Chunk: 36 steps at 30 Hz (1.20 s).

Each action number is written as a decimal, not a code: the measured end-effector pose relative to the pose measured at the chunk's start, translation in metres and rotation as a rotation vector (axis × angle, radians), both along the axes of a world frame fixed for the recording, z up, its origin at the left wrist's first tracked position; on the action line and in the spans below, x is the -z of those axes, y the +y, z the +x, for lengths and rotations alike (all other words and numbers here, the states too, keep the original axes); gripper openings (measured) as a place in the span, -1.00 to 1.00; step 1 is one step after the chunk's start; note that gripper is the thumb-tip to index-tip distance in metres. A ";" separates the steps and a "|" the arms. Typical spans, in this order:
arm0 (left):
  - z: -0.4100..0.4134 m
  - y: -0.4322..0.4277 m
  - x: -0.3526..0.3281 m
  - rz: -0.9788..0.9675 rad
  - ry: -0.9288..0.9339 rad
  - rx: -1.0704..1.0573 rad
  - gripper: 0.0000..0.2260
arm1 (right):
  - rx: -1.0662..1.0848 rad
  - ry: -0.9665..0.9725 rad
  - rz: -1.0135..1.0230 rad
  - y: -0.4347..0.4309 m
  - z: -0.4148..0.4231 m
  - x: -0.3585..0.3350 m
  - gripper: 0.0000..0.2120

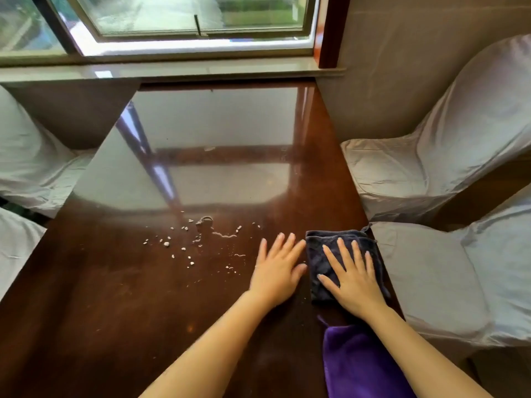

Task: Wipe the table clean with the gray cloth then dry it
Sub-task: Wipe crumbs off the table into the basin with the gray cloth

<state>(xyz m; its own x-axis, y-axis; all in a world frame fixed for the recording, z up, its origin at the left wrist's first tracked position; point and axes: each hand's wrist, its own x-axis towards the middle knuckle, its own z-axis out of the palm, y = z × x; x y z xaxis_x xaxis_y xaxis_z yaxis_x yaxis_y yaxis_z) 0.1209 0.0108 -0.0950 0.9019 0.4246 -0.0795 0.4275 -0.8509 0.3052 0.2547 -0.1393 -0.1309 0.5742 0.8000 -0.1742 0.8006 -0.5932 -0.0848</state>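
Note:
A glossy dark brown table (115,297) fills the view. Pale crumbs and small wet smears (198,239) are scattered near its middle. A folded gray cloth (324,254) lies near the table's right edge. My right hand (353,277) rests flat on top of the gray cloth, fingers spread. My left hand (277,268) lies flat on the bare wood just left of the cloth, fingers apart, holding nothing. A purple cloth (356,366) lies nearer to me, partly under my right forearm.
Chairs in pale covers stand close to the table: two on the right (448,145), (459,282) and two on the left (28,159). A window and a stone sill (172,70) run along the table's far end.

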 end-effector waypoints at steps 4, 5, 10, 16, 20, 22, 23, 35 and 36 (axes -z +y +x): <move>-0.064 0.097 -0.002 0.094 -0.033 -0.240 -0.50 | 0.012 0.007 0.003 0.019 0.002 0.003 -0.25; -0.082 0.122 -0.001 0.098 -0.027 -0.306 -0.50 | 0.022 0.005 0.006 0.026 0.002 0.003 -0.25; -0.165 0.223 0.006 0.127 0.003 -0.589 -0.53 | 0.062 0.012 0.017 0.065 -0.003 0.001 -0.23; -0.238 0.261 0.032 0.086 0.124 -0.798 -0.56 | 0.054 -0.005 0.003 0.115 -0.012 -0.001 -0.18; -0.239 0.263 0.039 0.117 0.107 -0.771 -0.55 | 0.024 0.012 0.011 0.153 -0.025 -0.002 -0.15; -0.240 0.263 0.040 0.127 0.105 -0.774 -0.55 | 0.009 0.033 0.025 0.174 -0.032 -0.002 -0.19; -0.241 0.263 0.041 0.133 0.106 -0.775 -0.54 | 0.001 0.045 0.036 0.184 -0.036 -0.003 -0.24; -0.241 0.262 0.047 0.165 0.091 -0.770 -0.53 | 0.051 0.485 0.578 0.273 -0.077 -0.019 -0.69; -0.241 0.262 0.047 0.159 0.087 -0.770 -0.52 | 0.059 0.539 0.598 0.281 -0.083 -0.021 -0.69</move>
